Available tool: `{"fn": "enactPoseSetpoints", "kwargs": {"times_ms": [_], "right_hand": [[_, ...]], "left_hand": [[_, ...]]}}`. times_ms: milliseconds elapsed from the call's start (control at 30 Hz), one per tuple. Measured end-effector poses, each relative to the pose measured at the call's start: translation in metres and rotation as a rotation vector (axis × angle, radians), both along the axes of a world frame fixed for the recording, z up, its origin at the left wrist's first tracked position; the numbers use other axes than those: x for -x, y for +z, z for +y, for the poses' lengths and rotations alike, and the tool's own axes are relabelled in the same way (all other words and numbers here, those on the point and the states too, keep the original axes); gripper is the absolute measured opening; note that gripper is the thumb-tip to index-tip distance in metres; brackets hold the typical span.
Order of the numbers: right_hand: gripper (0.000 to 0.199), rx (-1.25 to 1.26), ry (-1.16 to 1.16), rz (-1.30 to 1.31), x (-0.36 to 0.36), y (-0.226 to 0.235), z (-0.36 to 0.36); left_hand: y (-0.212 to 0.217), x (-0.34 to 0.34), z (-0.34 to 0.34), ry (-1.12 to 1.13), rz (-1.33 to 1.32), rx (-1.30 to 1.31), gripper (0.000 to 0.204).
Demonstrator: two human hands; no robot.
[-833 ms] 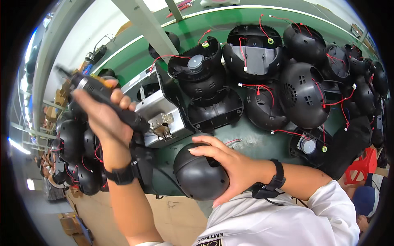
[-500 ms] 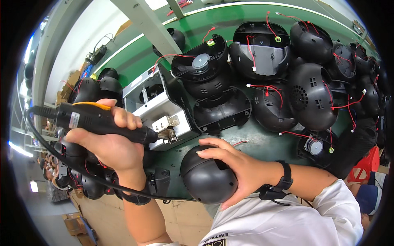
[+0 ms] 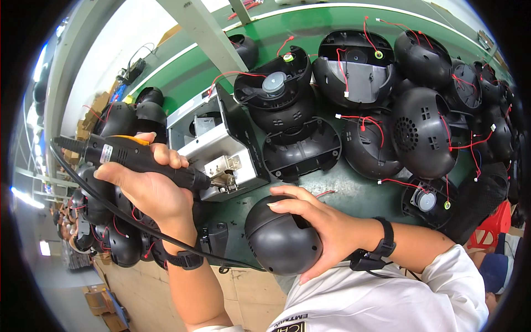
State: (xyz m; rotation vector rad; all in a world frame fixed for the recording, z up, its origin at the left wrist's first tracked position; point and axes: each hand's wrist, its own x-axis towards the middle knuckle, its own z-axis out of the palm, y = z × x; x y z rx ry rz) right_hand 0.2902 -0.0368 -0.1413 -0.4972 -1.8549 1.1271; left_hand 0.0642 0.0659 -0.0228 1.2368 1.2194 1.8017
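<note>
The left hand [image 3: 146, 191] has swung the electric screwdriver [image 3: 144, 160] down from upright — its tip now meets the metal fixture [image 3: 221, 157], fingers wrapped tight. The right hand [image 3: 326, 229] stays cupped over the black dome housing [image 3: 279, 240] at the green tabletop [image 3: 354, 193] edge — driving looks close.

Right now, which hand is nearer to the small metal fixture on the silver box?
Left. The left hand holds the electric screwdriver with its tip at the metal fixture; the right hand grips the black dome shell below it.
</note>
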Motion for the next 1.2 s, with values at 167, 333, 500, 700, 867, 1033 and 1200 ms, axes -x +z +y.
{"fn": "enactPoseSetpoints", "kwargs": {"times_ms": [167,333,500,700,867,1033,1200], "right_hand": [[0.127,0.023,0.008,0.011,0.0,0.0,-0.001],[0.127,0.0,-0.009,0.001,-0.003,-0.002,0.001],[0.127,-0.004,0.013,0.011,0.001,-0.001,0.001],[0.127,-0.008,0.0,-0.007,0.0,-0.001,0.0],[0.127,0.019,-0.004,-0.01,0.0,-0.001,-0.002],[0.126,0.018,-0.022,-0.009,0.0,-0.003,0.0],[0.124,0.018,-0.03,-0.006,0.003,0.005,0.004]], "left_hand": [[0.0,0.01,-0.012,-0.085,-0.152,-0.007,0.102],[0.011,0.032,-0.053,-0.347,-0.128,-0.17,0.096],[0.021,0.036,-0.047,-0.341,-0.166,-0.221,0.098],[0.003,-0.011,-0.005,-0.123,0.103,-0.064,0.095],[0.004,-0.003,-0.003,-0.161,0.021,-0.052,0.101],[-0.002,-0.004,-0.017,-0.177,0.036,-0.083,0.107],[0.003,-0.004,-0.014,-0.13,0.0,-0.023,0.105]]}}
